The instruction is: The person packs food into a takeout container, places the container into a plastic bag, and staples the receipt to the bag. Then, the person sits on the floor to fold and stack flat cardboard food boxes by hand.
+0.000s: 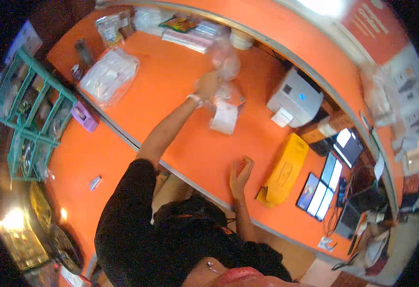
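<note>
My left hand [208, 86] reaches out over the orange table, blurred by motion. It appears closed on a crinkled clear plastic bag [227, 67], which is smeared as well; the exact grip is hard to make out. A white paper slip [224, 118] hangs or lies just below that hand, beside more clear plastic. My right hand [240, 176] is near the table's front edge, palm partly up, with loosely curled fingers apart from the thumb and nothing in them. To its right lies a yellow mailing bag [286, 167].
A grey label printer [295, 98] with a paper label stands at the right. Beyond the mailing bag are a split screen [320, 189] and cables. White plastic packs [109, 76] lie far left, near a purple tape dispenser [83, 116] and a green compartment rack [32, 110].
</note>
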Demonstrator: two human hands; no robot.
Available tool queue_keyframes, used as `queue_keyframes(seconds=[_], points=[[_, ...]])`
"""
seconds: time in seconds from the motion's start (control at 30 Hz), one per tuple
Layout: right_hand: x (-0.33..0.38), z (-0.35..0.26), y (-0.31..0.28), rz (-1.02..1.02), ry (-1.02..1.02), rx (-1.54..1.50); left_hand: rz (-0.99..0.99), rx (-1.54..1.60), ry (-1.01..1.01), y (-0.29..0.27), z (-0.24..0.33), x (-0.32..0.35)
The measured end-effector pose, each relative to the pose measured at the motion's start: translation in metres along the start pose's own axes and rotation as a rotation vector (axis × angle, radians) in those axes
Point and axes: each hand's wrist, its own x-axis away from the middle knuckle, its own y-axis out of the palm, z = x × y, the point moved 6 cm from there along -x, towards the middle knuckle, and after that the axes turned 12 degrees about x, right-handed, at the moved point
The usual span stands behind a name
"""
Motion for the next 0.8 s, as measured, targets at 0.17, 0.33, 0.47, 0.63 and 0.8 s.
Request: queue_keyframes(seconds=[0.17,0.33,0.47,0.63,0.8], points=[[0.0,-0.008,0.009,-0.04,-0.002,0.037,-0.21,-0.215,-0.148,0.039,-0.03,-0.054],[0.006,-0.008,0.012,-0.074,0.063,0.034,-0.035,0.077,-0.246,-0.014,-0.031,-0.037],[0.006,-0.035,0.044,-0.137,0.06,-0.001,0.413,0.039,-0.086,-0.131,-0.011,0.099],[0.067,-0.198,0.187,-0.745,-0.572,-0.322,0.949,-0.526,-0.593,-0.336,0.017,0.395],[0.22,-0.359,0.313,-1.039,-1.262,-0.117,0.914,-0.988,-0.935,-0.439,0.072,0.582]])
